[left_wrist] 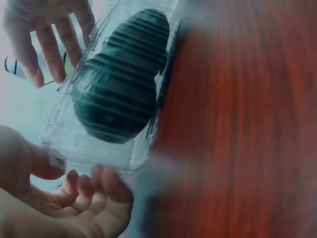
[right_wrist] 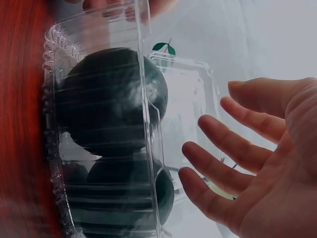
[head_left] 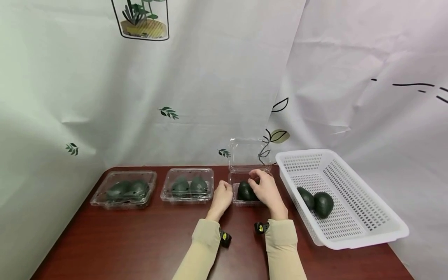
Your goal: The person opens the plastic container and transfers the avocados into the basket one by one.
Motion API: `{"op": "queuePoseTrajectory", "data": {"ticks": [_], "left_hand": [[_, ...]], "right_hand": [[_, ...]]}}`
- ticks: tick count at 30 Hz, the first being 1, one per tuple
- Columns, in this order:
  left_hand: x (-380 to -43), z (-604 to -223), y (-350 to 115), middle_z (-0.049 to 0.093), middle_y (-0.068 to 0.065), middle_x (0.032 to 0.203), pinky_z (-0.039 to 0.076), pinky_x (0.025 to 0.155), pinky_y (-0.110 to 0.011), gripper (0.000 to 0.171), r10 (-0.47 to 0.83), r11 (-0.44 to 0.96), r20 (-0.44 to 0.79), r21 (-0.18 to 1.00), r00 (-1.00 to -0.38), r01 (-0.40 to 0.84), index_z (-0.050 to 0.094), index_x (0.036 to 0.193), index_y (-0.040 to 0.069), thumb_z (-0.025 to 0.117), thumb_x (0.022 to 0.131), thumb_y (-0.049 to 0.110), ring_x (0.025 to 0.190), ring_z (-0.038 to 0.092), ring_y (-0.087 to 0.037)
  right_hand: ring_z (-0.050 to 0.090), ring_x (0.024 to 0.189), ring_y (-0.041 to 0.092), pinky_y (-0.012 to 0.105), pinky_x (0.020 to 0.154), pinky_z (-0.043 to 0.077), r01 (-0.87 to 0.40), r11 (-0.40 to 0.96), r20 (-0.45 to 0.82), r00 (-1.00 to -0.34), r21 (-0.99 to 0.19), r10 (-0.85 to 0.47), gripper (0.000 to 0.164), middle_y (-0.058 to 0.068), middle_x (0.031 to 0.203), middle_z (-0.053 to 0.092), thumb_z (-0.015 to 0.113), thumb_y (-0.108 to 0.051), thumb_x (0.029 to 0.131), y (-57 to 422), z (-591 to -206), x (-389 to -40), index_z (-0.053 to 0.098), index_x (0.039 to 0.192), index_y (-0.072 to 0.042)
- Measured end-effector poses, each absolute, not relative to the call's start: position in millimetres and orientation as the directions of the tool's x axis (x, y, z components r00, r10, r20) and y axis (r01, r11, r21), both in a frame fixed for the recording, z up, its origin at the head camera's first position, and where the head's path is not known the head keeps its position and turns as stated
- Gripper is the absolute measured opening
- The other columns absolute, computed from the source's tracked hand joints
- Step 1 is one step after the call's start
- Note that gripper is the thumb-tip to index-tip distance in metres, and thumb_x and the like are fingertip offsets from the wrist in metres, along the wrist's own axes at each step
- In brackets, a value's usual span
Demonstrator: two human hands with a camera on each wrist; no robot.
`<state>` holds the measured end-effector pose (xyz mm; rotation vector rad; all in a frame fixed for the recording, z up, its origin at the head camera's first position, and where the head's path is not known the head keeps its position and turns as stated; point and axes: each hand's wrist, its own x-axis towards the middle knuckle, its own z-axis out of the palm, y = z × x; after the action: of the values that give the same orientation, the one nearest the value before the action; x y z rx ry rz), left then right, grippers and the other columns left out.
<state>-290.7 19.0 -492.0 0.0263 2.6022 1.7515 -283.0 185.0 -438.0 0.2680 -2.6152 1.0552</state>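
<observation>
A clear plastic clamshell box (head_left: 240, 202) stands with its lid (head_left: 248, 153) raised at the back. Two dark green avocados lie inside; the nearer avocado (right_wrist: 111, 101) shows plainly in the right wrist view, the other avocado (right_wrist: 131, 183) behind the ribbed wall. My left hand (head_left: 223, 196) is at the box's left end, thumb on the rim and fingers curled below it, holding the edge (left_wrist: 81, 203). Over the box's right part hovers my right hand (head_left: 266, 190), its fingers (right_wrist: 242, 126) spread and apart from the avocados, holding nothing.
Two closed clamshell boxes, one box (head_left: 187, 196) near the left hand and another box (head_left: 122, 200) farther left, hold avocados. At right, a white plastic basket (head_left: 350, 241) holds two avocados (head_left: 323, 204). A white printed cloth (head_left: 210, 77) hangs behind the brown table (head_left: 157, 241).
</observation>
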Motion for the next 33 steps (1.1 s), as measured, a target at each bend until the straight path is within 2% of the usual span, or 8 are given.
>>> {"op": "queuePoseTrajectory", "data": {"ticks": [6, 11, 19, 26, 33], "left_hand": [[-293.8, -486.2, 17.0, 0.049, -0.009, 0.078, 0.041, 0.068, -0.04, 0.019, 0.031, 0.487, 0.012, 0.873, -0.999, 0.026, 0.049, 0.093, 0.005, 0.04, 0.104, 0.016, 0.069, 0.051, -0.024], [-294.2, -483.9, 15.5, 0.048, -0.009, 0.078, 0.042, 0.068, -0.041, 0.017, 0.044, 0.513, 0.012, 0.858, -0.999, 0.033, 0.048, 0.093, 0.004, 0.04, 0.104, 0.016, 0.068, 0.051, -0.025], [-292.1, -483.2, 17.5, 0.05, -0.008, 0.073, 0.041, 0.064, -0.04, 0.019, 0.047, 0.531, -0.006, 0.847, -0.999, 0.02, 0.048, 0.096, 0.005, 0.039, 0.105, 0.019, 0.066, 0.052, -0.025], [-292.7, -483.2, 18.6, 0.054, -0.007, 0.073, 0.044, 0.067, -0.044, 0.023, 0.047, 0.563, -0.005, 0.826, -0.999, 0.022, 0.052, 0.097, 0.006, 0.037, 0.105, 0.021, 0.072, 0.057, -0.027], [-293.3, -482.6, 18.4, 0.055, -0.008, 0.073, 0.044, 0.066, -0.044, 0.025, 0.043, 0.585, 0.009, 0.81, -0.999, 0.033, 0.056, 0.092, 0.004, 0.041, 0.104, 0.02, 0.073, 0.058, -0.029]], "right_hand": [[0.062, 0.093, 0.028, 0.044, 0.081, 0.048, -0.259, 0.733, 0.287, -0.954, -0.629, -0.091, 0.023, 0.01, 0.099, 0.066, 0.068, -0.012, 0.09, 177.3, -437.1, -282.1, 0.066, 0.111, -0.004], [0.062, 0.09, 0.028, 0.044, 0.079, 0.049, -0.244, 0.756, 0.236, -0.964, -0.607, -0.122, 0.024, 0.01, 0.097, 0.065, 0.069, -0.011, 0.089, 171.8, -436.4, -281.8, 0.065, 0.111, -0.003], [0.062, 0.097, 0.033, 0.046, 0.085, 0.048, -0.211, 0.792, 0.198, -0.973, -0.573, -0.116, 0.024, 0.015, 0.102, 0.065, 0.07, -0.01, 0.089, 165.4, -434.4, -279.3, 0.066, 0.111, -0.002], [0.059, 0.101, 0.035, 0.048, 0.086, 0.046, -0.16, 0.83, 0.151, -0.984, -0.535, -0.093, 0.028, 0.016, 0.105, 0.063, 0.071, -0.012, 0.089, 163.7, -434.5, -278.2, 0.065, 0.113, -0.001], [0.057, 0.106, 0.037, 0.049, 0.088, 0.045, -0.139, 0.85, 0.088, -0.99, -0.508, -0.11, 0.032, 0.019, 0.11, 0.062, 0.072, -0.015, 0.089, 163.1, -438.4, -280.0, 0.064, 0.116, 0.0]]}}
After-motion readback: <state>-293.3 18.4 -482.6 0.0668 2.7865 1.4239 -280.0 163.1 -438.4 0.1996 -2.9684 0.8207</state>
